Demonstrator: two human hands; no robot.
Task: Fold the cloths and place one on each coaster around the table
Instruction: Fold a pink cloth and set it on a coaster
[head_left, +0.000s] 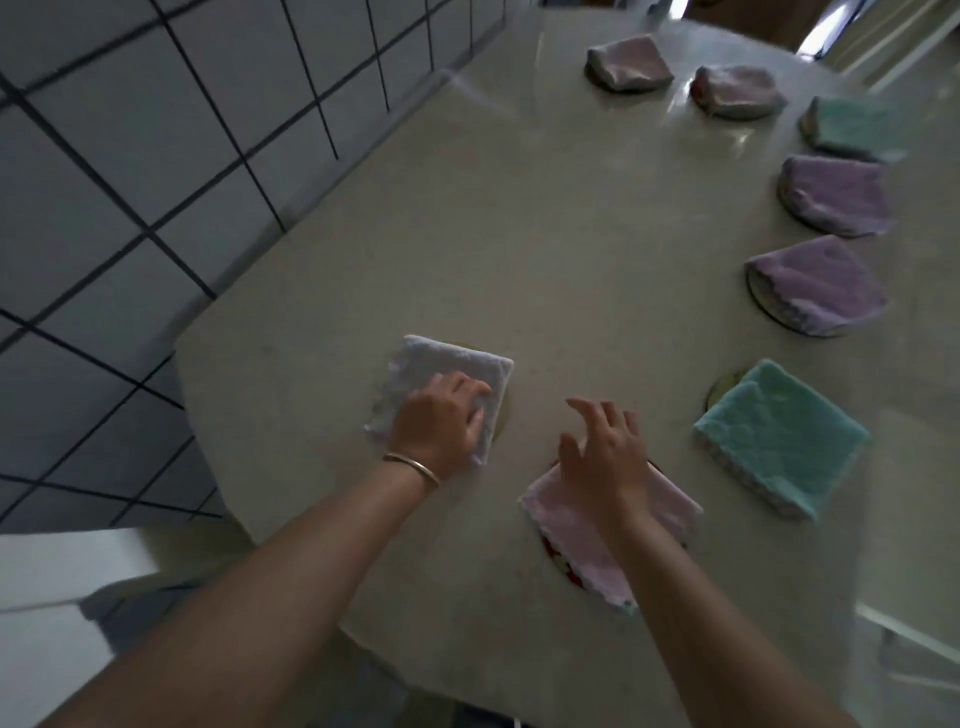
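- The left hand (441, 415) lies on a folded white cloth (441, 387) near the table's close-left corner, fingers bent a little and laid over the top layer; it seems to press the cloth flat, though whether the fingertips also nip the right edge I cannot tell. A thin bangle (413, 466) sits on that wrist.
- That white cloth covers most of a coaster (503, 421), of which only a sliver of rim shows at the right edge, so the pressing looks meant to settle the fold squarely in its place.
- The right hand (605, 449) hovers with fingers spread and loose, holding nothing, above the far end of a folded pink cloth (597, 540); the wrist crosses over that cloth (whether it touches is unclear).
- The pink cloth rests on a darker, patterned coaster (558, 564) whose rim peeks out on the left side.
- Along the right side of the table (519, 234) six more folded cloths sit on coasters: a teal one (784, 439) nearest, two lilac ones (818, 286) beyond it, another teal one, then two pink ones (631, 62) at the far end.
- Every coaster in view carries a cloth, so the task looks nearly done, with only this last smoothing left.
- A tiled wall (156, 156) runs along the table's left.
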